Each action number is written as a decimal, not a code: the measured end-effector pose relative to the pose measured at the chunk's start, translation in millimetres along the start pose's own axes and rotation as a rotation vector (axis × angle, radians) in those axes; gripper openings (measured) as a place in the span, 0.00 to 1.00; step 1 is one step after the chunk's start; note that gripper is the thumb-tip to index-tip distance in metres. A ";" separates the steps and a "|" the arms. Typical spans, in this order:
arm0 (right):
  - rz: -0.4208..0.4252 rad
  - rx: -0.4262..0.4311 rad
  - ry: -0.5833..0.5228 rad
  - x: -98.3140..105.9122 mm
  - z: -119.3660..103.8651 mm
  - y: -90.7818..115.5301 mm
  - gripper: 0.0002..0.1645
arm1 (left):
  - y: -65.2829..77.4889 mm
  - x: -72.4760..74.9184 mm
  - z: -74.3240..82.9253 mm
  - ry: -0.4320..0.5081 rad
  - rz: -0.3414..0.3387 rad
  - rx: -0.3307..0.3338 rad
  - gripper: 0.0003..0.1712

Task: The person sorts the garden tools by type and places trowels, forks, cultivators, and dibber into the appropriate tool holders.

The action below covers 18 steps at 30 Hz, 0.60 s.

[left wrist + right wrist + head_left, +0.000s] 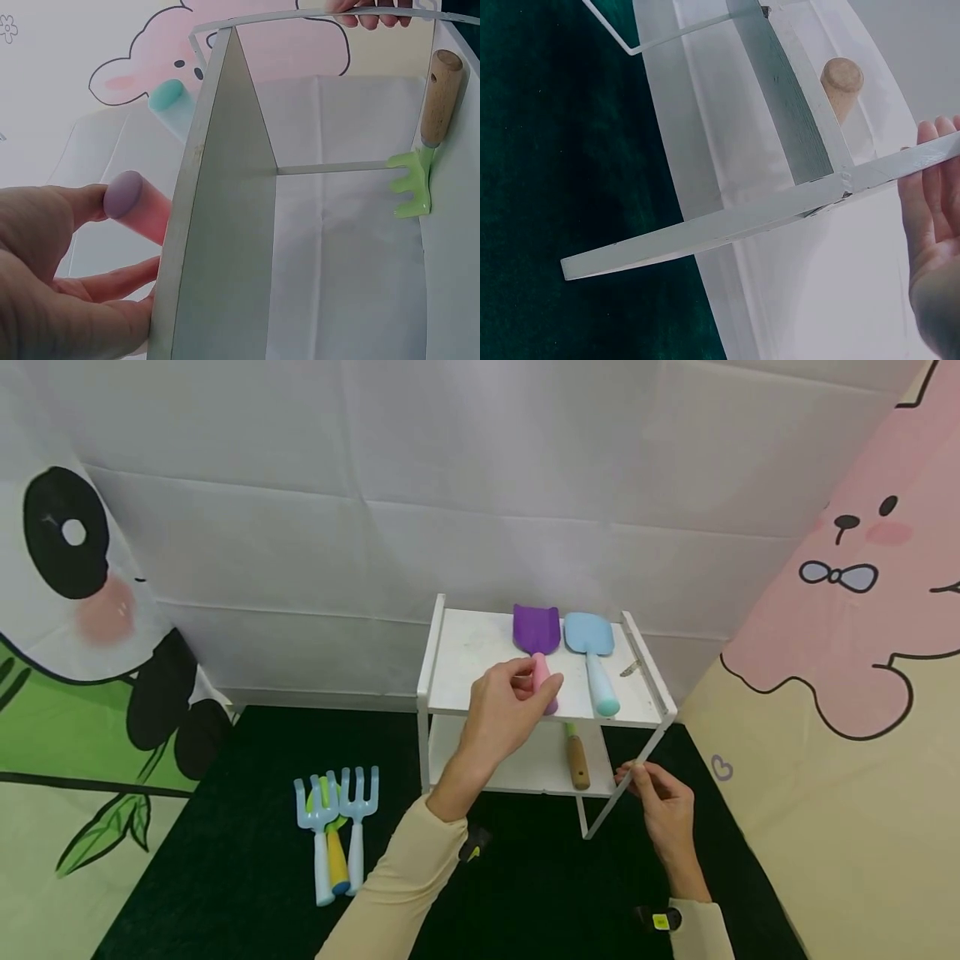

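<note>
Left hand has the purple shovel pinched by its pink handle, right at the white rack's top shelf, next to a light blue shovel. Right hand's gripping the rack's side frame kinda low.

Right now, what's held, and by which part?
Left grip: purple shovel, by its pink handle. Right grip: rack, by its right front leg.
</note>
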State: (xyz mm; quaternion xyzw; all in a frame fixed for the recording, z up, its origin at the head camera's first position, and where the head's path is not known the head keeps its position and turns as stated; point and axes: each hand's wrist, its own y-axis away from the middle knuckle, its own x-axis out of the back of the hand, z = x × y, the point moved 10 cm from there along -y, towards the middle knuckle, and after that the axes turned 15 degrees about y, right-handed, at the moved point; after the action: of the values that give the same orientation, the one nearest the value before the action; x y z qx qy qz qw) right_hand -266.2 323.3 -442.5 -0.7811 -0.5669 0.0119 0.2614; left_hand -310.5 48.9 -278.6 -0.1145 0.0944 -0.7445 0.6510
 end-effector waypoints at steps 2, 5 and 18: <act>0.001 -0.003 0.001 -0.2 -0.3 0.3 0.13 | 2.2 1.8 0.6 0.009 0.008 -0.010 0.27; 0.003 -0.002 -0.001 0.1 -0.5 0.5 0.13 | 6.6 4.7 1.2 0.019 0.021 -0.019 0.27; -0.001 0.005 -0.017 0.0 -0.1 1.7 0.12 | 31.9 23.4 4.4 0.137 0.083 -0.092 0.19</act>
State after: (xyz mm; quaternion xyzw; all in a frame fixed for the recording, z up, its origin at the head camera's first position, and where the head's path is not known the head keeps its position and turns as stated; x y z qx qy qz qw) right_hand -264.7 322.8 -443.1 -0.7799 -0.5696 0.0198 0.2587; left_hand -281.9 21.4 -282.5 -0.0890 0.1777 -0.7178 0.6673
